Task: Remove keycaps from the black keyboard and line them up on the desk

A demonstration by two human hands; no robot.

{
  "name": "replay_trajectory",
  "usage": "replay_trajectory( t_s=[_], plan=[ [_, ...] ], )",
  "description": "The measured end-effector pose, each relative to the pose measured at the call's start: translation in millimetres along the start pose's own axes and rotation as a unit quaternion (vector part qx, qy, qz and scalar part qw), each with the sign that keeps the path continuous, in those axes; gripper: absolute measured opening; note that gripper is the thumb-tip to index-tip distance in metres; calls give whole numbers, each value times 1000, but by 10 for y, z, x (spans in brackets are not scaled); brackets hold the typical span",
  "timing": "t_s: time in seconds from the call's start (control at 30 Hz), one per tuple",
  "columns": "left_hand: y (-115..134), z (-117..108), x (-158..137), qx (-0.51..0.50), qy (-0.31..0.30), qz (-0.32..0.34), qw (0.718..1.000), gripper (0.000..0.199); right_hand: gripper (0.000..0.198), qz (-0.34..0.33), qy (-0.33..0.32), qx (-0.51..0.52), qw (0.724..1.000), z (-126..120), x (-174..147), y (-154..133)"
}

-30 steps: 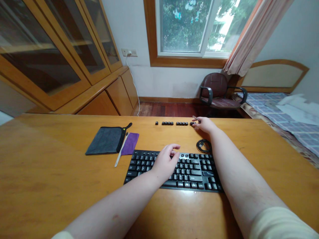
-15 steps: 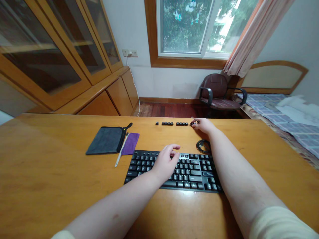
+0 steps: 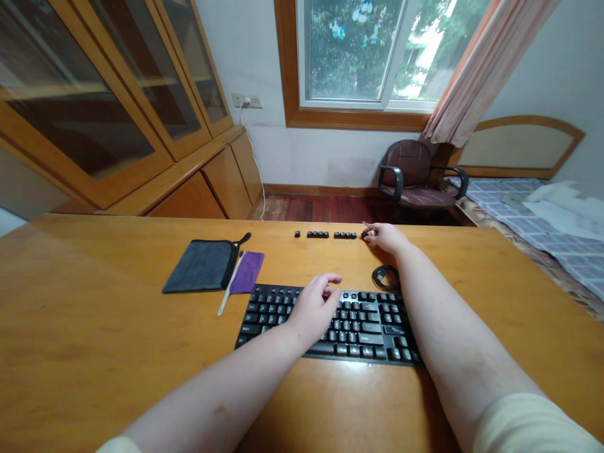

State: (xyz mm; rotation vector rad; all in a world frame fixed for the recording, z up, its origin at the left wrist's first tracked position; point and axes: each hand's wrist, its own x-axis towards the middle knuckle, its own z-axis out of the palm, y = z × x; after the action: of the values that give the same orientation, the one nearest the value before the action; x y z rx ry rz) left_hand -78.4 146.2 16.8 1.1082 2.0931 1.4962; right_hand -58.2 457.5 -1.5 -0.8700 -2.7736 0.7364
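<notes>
Near the tabletop's (image 3: 117, 352) far edge, I see the right hand (image 3: 385, 238) at black keycaps (image 3: 345, 235), grip unclear, the left hand (image 3: 316, 307) loosely open over the keyboard (image 3: 364, 337); one stray brush could topple keycaps off.

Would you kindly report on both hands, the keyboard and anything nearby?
Left hand over keyboard; right hand holding thin tool at rightmost keycaps; coiled cable behind keyboard.
</notes>
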Motion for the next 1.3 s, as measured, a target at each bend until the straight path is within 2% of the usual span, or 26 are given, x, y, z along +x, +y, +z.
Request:
replay_trajectory(
  t_s=[0.3,0.73,0.97,1.3],
  plan=[
    [11,-4,0,-1,-4,-3,1000,24,31,3,8,-1,1000,14,13,27],
    [-4,3,0,1,-2,0,1000,23,26,-6,7,-21,1000,3,7,-7],
    [6,2,-1,0,-3,0,1000,23,35,23,10,0,1000,-23,9,79],
    [-4,2,-7,1,-8,-4,1000,24,29,44,-8,6,999,-62,-21,83]
  ],
)
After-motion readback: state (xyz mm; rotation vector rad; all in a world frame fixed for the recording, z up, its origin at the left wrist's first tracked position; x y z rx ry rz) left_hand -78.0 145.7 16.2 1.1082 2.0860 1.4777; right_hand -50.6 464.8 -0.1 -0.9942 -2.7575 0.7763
